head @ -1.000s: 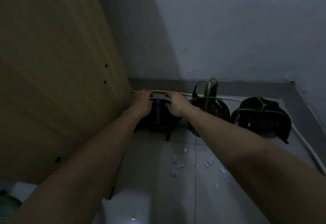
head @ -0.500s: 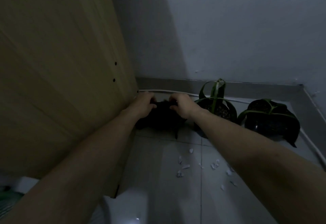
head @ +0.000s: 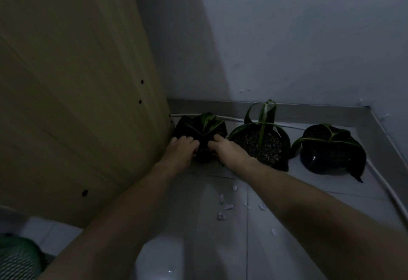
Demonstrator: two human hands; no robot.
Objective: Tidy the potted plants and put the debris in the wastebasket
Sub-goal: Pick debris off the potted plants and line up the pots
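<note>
Three dark potted plants stand in a row along the far wall in dim light. The left pot [head: 202, 128] sits upright in the corner by the wooden panel, its broad leaves showing. My left hand [head: 182, 148] grips its left side and my right hand [head: 223, 149] grips its right side. The middle pot [head: 261, 145] carries thin upright leaves. The right pot [head: 331, 149] has wide striped leaves drooping over its rim. Small white debris scraps [head: 225, 208] lie scattered on the floor tiles in front of the pots. A green mesh wastebasket [head: 17, 257] shows at the bottom left corner.
A tall wooden panel [head: 77, 103] closes off the left side. A white cable [head: 386, 182] runs along the skirting behind the pots and down the right wall. Grey walls meet at the far right corner.
The left pot, tipped and covered by my hands before, now stands upright with its leaves visible. Both hands slid from its top down to its near sides.
</note>
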